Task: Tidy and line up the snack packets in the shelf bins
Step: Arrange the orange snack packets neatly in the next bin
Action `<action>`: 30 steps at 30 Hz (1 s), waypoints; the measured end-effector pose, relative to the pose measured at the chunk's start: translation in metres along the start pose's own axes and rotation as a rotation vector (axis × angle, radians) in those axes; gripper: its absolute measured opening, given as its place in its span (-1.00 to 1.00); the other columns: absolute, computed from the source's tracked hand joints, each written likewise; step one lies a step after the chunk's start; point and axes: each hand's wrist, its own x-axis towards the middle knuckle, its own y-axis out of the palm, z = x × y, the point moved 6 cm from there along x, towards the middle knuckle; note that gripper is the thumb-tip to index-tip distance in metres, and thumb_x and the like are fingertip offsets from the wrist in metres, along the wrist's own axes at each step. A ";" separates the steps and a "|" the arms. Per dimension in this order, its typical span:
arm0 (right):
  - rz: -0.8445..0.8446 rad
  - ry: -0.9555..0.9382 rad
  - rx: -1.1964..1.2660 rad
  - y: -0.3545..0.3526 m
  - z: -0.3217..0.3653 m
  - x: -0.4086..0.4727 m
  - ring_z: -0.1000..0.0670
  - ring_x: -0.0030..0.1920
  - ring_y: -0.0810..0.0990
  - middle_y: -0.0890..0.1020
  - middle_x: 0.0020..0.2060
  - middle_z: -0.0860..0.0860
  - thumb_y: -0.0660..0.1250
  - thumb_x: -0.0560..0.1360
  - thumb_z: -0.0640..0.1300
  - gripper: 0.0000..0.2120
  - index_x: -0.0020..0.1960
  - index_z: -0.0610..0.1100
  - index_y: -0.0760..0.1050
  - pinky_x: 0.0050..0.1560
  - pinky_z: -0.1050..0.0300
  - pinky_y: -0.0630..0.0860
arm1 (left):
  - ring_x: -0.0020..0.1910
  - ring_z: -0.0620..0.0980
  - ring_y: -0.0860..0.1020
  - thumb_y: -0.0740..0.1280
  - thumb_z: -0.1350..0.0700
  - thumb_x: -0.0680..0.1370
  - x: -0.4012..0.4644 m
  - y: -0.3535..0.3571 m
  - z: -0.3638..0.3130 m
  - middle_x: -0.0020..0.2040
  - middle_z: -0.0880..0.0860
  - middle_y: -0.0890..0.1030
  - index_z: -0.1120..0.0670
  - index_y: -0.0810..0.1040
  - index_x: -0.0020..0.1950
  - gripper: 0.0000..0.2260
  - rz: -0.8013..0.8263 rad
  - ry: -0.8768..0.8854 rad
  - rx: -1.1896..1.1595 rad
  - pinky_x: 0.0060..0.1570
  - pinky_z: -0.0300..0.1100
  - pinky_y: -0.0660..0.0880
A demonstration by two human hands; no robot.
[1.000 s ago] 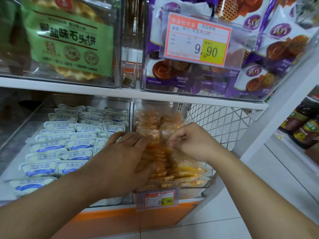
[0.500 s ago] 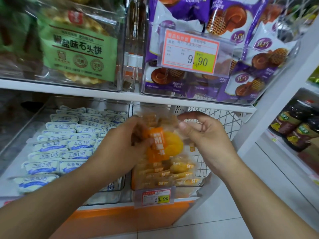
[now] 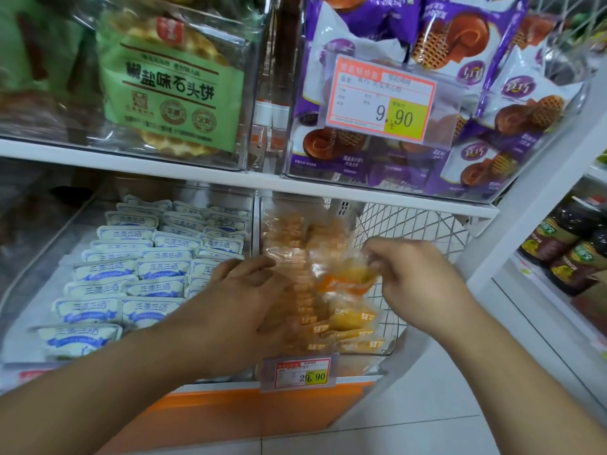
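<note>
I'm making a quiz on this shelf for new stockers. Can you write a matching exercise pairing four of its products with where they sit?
Things:
1. green-labelled waffle biscuit bag
2. purple-and-white cake packets
3. white-and-blue snack packets
4. clear orange snack packet

Places:
A. lower left bin
B. pinched by the right hand
C. upper right bin
D. upper left bin

Pairs: 1-D, 2-C, 3-A, 4-B
</note>
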 end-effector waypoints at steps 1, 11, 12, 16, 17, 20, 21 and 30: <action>0.111 0.017 0.003 0.008 0.002 0.000 -0.11 -0.10 0.59 0.62 -0.22 0.07 0.25 0.50 -0.27 -0.79 -0.10 0.05 0.43 -0.14 -0.05 0.59 | 0.58 -0.20 -0.08 0.15 -0.36 0.60 -0.001 0.002 0.000 0.58 -0.19 0.30 -0.16 0.22 0.58 -0.41 0.008 0.031 0.016 0.51 -0.18 -0.17; 0.410 -0.011 -0.103 0.049 0.006 0.002 -0.04 0.25 0.49 0.67 0.16 0.11 0.14 0.61 -0.07 -0.65 0.30 0.15 0.56 0.36 0.08 0.18 | 0.53 -0.13 0.16 0.12 -0.43 0.57 -0.001 0.005 0.002 0.43 -0.16 0.48 -0.16 0.38 0.50 -0.41 -0.023 0.122 0.054 0.52 -0.11 -0.09; 0.321 -0.017 -0.078 0.045 0.006 0.005 0.01 0.20 0.51 0.68 0.14 0.13 0.17 0.62 -0.10 -0.68 0.26 0.14 0.58 0.35 0.11 0.16 | 0.53 -0.13 0.16 0.12 -0.43 0.57 -0.001 0.005 0.002 0.43 -0.16 0.48 -0.16 0.38 0.50 -0.42 -0.025 0.127 0.054 0.51 -0.12 -0.09; 0.381 0.035 -0.104 0.048 0.000 0.003 0.01 0.11 0.23 0.65 0.08 0.21 0.15 0.66 -0.12 -0.60 0.35 0.24 0.56 0.29 0.16 0.19 | 0.50 -0.16 0.17 0.08 -0.43 0.57 -0.001 0.006 0.005 0.41 -0.18 0.49 -0.17 0.39 0.48 -0.42 -0.019 0.133 0.047 0.48 -0.15 -0.07; 0.432 0.036 -0.074 0.052 -0.002 0.002 -0.02 0.14 0.21 0.62 0.04 0.24 0.14 0.67 -0.13 -0.58 0.33 0.28 0.57 0.28 0.16 0.20 | 0.50 -0.17 0.16 0.09 -0.43 0.57 -0.001 0.006 0.005 0.41 -0.19 0.48 -0.17 0.38 0.48 -0.43 -0.015 0.131 0.053 0.49 -0.16 -0.08; 0.485 0.045 0.029 0.063 -0.010 0.000 -0.06 0.23 0.29 0.65 0.04 0.32 0.15 0.65 -0.19 -0.51 0.29 0.35 0.58 0.34 0.14 0.26 | 0.51 -0.17 0.16 0.11 -0.43 0.57 0.000 0.005 0.006 0.41 -0.19 0.48 -0.18 0.37 0.49 -0.43 -0.016 0.123 0.045 0.51 -0.14 -0.09; 0.458 0.048 0.057 0.064 -0.013 0.001 -0.06 0.27 0.32 0.67 0.06 0.34 0.16 0.65 -0.21 -0.51 0.31 0.33 0.57 0.36 0.12 0.27 | 0.51 -0.18 0.15 0.10 -0.43 0.57 0.000 0.005 0.006 0.42 -0.19 0.48 -0.18 0.36 0.50 -0.42 -0.011 0.120 0.048 0.52 -0.13 -0.10; 0.407 -0.029 0.096 0.048 -0.008 -0.008 0.16 0.37 0.36 0.60 0.20 0.34 0.46 0.49 0.26 -0.76 0.14 0.28 0.66 0.55 0.03 0.08 | 0.46 -0.09 0.37 -0.07 -0.43 0.50 0.003 0.006 0.008 0.32 -0.13 0.58 -0.15 0.44 0.45 -0.34 0.030 0.109 0.178 0.54 0.10 0.08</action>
